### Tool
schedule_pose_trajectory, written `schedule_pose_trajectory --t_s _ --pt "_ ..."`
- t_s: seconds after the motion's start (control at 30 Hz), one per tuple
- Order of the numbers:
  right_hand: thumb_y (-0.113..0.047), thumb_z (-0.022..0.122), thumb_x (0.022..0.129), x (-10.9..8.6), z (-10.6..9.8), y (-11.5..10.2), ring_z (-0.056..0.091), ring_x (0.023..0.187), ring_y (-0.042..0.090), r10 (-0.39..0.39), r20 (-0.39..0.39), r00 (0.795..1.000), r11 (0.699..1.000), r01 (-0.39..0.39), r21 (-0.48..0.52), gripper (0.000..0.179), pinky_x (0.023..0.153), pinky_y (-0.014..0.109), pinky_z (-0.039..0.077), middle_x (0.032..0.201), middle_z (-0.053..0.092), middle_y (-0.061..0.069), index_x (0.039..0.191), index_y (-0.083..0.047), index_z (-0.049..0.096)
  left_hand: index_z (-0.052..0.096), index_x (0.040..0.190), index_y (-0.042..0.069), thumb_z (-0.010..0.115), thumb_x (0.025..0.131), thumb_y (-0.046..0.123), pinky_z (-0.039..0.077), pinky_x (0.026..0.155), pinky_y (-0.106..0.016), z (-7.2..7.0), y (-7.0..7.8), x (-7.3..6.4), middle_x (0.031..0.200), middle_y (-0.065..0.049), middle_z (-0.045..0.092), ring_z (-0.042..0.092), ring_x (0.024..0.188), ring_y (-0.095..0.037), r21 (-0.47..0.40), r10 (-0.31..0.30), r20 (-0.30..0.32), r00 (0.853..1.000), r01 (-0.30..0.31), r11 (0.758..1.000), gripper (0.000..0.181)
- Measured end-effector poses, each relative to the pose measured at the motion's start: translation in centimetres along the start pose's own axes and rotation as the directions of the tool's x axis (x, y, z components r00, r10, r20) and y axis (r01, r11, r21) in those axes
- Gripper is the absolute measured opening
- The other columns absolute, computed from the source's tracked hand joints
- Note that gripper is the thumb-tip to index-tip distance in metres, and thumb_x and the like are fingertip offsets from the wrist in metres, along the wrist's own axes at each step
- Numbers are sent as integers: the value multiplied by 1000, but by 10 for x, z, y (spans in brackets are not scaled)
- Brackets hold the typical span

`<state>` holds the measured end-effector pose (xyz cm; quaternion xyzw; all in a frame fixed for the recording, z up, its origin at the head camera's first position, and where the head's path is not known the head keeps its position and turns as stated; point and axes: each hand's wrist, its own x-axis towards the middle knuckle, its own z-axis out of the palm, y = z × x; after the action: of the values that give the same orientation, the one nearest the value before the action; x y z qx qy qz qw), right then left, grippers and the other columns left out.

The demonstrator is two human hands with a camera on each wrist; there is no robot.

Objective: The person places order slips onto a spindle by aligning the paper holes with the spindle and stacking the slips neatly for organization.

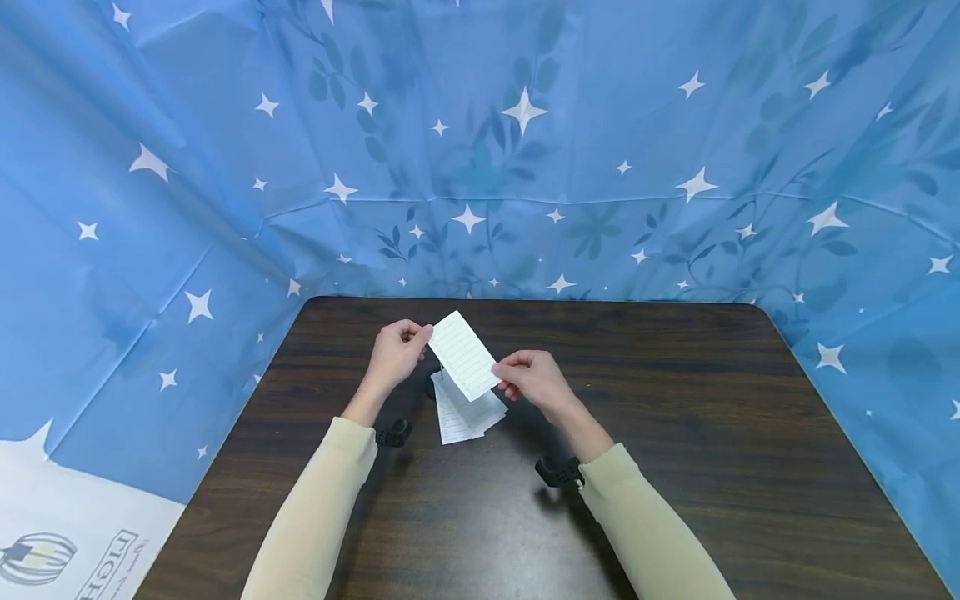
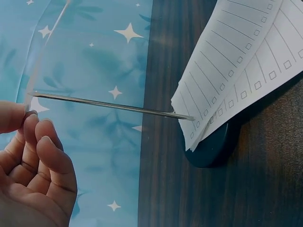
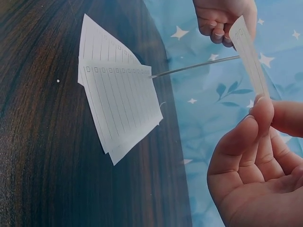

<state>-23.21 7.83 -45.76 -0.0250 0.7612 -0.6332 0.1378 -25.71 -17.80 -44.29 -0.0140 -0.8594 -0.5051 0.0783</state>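
Observation:
A checklist sheet (image 1: 465, 354) with ruled lines is stretched between both hands, tilted above the table. My left hand (image 1: 397, 352) pinches its far left corner between thumb and fingers. The opposite near right corner is pinched by my right hand (image 1: 534, 379). Beneath it stands a paper spike, its thin metal rod (image 2: 109, 105) rising from a dark round base (image 2: 208, 153). Several similar sheets (image 3: 120, 106) lie fanned low on the rod, pierced near one edge. The rod's tip meets or almost meets the held sheet; whether it passes through, I cannot tell.
The dark wood-grain table (image 1: 675, 433) carries the spike near its far edge. Behind and to the left hangs a blue star-patterned cloth (image 1: 600, 125). Each wrist wears a black strap (image 1: 558, 472) with a small device. A white printed panel (image 1: 75, 533) shows at lower left.

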Motion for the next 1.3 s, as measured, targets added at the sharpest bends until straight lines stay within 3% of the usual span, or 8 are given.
schedule_pose_trajectory --t_s 0.27,0.4,0.5,0.67,0.87,1.03,1.3 --pt "-14 71 96 0 3 -1 60 63 18 -1 12 1000 1000 1 -13 15 69 40 55 77 67 11 99 1 72 70 93 3 63 102 30 49 65 -34 1 -2 2 76 -8 64 65 69 -23 24 -17 9 1000 17 1000 29" --pt "-12 71 96 0 5 3 59 61 16 7 11 1000 1000 -7 -9 14 70 44 55 75 67 10 98 2 71 70 91 5 64 101 31 48 63 -36 4 -5 3 76 -10 63 63 68 -24 33 3 6 1000 -3 999 28" --pt "-11 71 95 1 6 7 58 60 16 9 4 1000 1000 -9 -17 14 67 41 55 73 66 10 97 3 71 70 91 4 64 101 28 46 61 -34 7 -12 3 74 -9 62 60 66 -22 66 25 15 1000 -26 997 27" --pt "-12 71 95 1 7 15 58 60 16 30 12 999 998 -29 -54 13 61 31 53 72 66 9 96 1 72 71 92 3 63 102 25 45 60 -31 12 -30 -3 70 -5 61 59 64 -19 116 -18 38 999 13 993 25" --pt "-13 71 95 2 8 19 58 61 18 50 -5 999 996 -50 -76 13 62 34 54 73 66 9 94 0 72 71 93 3 63 102 27 43 61 -34 19 -38 -5 71 -6 58 54 64 -22 115 -17 34 999 13 993 27" --pt "-13 72 95 3 8 24 59 61 17 79 0 997 993 -79 -82 13 60 32 52 72 66 9 93 0 72 70 96 3 61 103 29 47 65 -34 22 -48 -6 75 -9 62 60 69 -21 116 -41 71 997 33 993 28" --pt "-12 71 94 6 13 36 59 57 15 50 -13 999 991 -51 -120 13 57 32 52 67 65 7 90 0 71 69 97 4 61 104 26 49 65 -33 22 -55 -9 83 -11 65 64 75 -23 123 -94 162 982 75 990 24"
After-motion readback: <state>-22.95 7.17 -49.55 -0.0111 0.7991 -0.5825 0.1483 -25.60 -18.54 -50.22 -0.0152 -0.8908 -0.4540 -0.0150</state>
